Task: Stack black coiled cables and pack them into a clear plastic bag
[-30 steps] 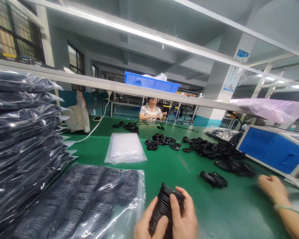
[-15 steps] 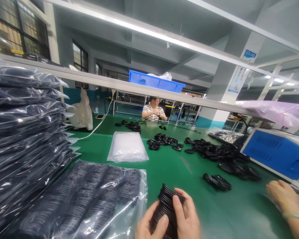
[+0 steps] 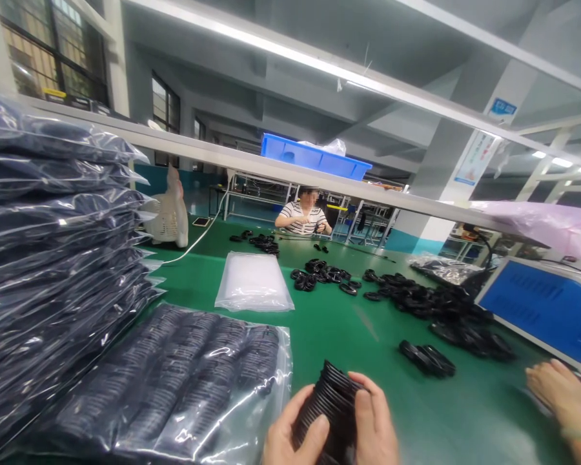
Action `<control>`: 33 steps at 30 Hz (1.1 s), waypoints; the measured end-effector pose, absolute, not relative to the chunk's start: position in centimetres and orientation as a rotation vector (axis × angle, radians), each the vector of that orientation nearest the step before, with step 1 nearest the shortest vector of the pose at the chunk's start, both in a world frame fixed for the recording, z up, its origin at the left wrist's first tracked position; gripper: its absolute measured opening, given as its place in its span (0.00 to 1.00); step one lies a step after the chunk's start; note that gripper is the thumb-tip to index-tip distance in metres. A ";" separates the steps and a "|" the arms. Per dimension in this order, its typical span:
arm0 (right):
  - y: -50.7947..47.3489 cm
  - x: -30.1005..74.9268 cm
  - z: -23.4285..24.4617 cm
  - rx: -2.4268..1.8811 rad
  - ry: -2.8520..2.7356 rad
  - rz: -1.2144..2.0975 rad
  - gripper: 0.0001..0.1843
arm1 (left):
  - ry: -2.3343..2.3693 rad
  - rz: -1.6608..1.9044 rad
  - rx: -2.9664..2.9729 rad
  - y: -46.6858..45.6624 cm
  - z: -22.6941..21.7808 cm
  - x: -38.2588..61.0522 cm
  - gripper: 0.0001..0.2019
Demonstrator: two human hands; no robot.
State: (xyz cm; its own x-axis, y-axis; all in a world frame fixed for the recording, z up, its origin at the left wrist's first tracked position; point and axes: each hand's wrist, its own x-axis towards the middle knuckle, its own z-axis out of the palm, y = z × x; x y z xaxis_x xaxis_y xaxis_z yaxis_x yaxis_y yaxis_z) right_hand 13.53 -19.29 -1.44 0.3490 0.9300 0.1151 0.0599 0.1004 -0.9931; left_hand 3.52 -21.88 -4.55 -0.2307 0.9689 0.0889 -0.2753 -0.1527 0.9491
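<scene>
Low in the middle of the view, my left hand [image 3: 295,429] and my right hand [image 3: 375,420] are wrapped around a stack of black rings [image 3: 333,400]. The stack stands tilted, its ridged side facing up between my thumbs; its lower end is cut off by the frame. To the left lies a clear plastic bag [image 3: 184,381] filled with several rows of the same kind of black rings. Beyond my hands sits a pile of flat clear bags [image 3: 255,281]. Right of my hands is a small group of black rings [image 3: 427,358].
A tall stack of filled bags [image 3: 62,258] rises at the left. Loose black rings [image 3: 407,290] are spread across the green table [image 3: 339,329]. A blue machine [image 3: 545,307] stands right; a co-worker's hand [image 3: 554,387] is near it. Another person [image 3: 305,216] sits opposite. Overhead, a shelf holds a blue bin [image 3: 314,158].
The camera view has shifted slightly, so the scene sits a little further right. My hands still hold the ring stack, with more of its side showing. The seated person's arms have moved.
</scene>
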 end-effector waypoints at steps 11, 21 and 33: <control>-19.1 13.0 -2.1 -1.339 -0.977 0.784 0.26 | 1.244 1.614 1.039 -22.3 -5.0 3.7 0.29; -18.6 13.5 -4.7 -1.302 -1.110 0.572 0.13 | 1.355 1.632 1.078 -22.6 -4.9 3.4 0.26; -18.0 14.2 -5.6 -1.392 -1.055 0.441 0.10 | 1.463 1.619 1.220 -22.8 -4.9 3.5 0.23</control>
State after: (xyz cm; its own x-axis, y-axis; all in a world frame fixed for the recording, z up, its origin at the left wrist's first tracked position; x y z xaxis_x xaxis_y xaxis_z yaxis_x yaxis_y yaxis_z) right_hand 14.20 -17.96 -5.58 0.5047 0.7943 0.3381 0.3179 0.1931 -0.9283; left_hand 3.49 -22.75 -4.88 -0.3724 0.9019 0.2190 0.1264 -0.1844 0.9747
